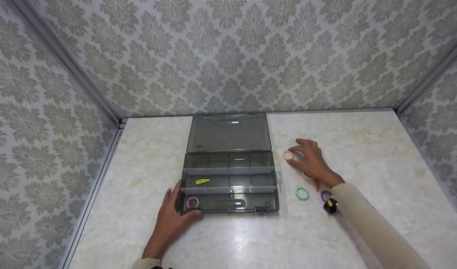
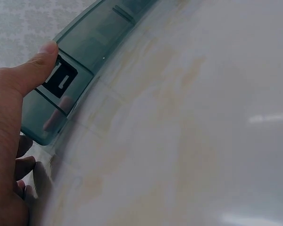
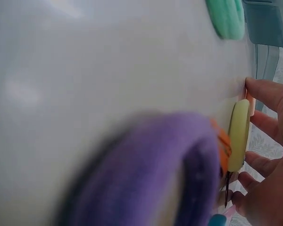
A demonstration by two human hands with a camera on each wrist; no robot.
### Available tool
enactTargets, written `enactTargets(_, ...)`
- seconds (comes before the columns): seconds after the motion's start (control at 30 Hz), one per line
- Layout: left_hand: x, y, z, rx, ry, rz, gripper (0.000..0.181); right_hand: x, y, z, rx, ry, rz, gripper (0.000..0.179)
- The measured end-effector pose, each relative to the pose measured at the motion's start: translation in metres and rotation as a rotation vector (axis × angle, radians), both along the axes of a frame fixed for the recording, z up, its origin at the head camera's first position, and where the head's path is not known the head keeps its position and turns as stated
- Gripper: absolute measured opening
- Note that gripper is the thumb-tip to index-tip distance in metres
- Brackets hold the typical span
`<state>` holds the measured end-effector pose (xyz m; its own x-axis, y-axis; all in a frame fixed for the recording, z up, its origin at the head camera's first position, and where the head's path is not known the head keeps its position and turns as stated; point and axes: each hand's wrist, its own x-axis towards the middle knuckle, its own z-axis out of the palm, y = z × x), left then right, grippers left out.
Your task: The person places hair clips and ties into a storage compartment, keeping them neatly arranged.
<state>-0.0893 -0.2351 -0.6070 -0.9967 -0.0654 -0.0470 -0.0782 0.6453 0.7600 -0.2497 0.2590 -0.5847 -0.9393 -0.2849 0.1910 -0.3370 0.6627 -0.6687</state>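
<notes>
A smoky grey compartment box [image 1: 228, 180] lies with its lid [image 1: 229, 132] laid back. My left hand [image 1: 172, 216] holds its front left corner, thumb against the front wall and fingers along the left side. Between right thumb and index finger, my right hand [image 1: 308, 158] pinches a pale peach hair tie [image 1: 287, 155] beside the box's right side. Inside the box are a yellow snap hair clip [image 1: 202, 181] in the middle row and a pink hair tie [image 1: 192, 203] in the front row. A pale hair tie [image 1: 244, 203] shows through the front wall.
Right of the box lie a green hair tie [image 1: 302, 194], a purple hair tie [image 1: 326, 195] and an orange hair clip [image 1: 317, 185]. A yellow hair tie [image 3: 239, 135] sits close under my right hand. Patterned walls [image 1: 228, 56] enclose the marbled table [image 1: 221, 243].
</notes>
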Motion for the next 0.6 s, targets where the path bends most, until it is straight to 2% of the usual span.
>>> enactTargets(0.33,0.0,0.0,0.002,0.004,-0.008,-0.003,0.125,-0.001,-0.007,0.004,-0.004,0.057,0.026,0.029)
enactTargets(0.5,0.001,0.0,0.003,-0.005,-0.02,0.006,0.125,0.004,-0.017,0.011,0.004,0.065,0.048,0.029)
enactTargets(0.6,0.0,0.0,0.002,-0.006,-0.012,0.006,0.125,0.007,-0.022,0.015,0.014,0.101,0.063,0.028)
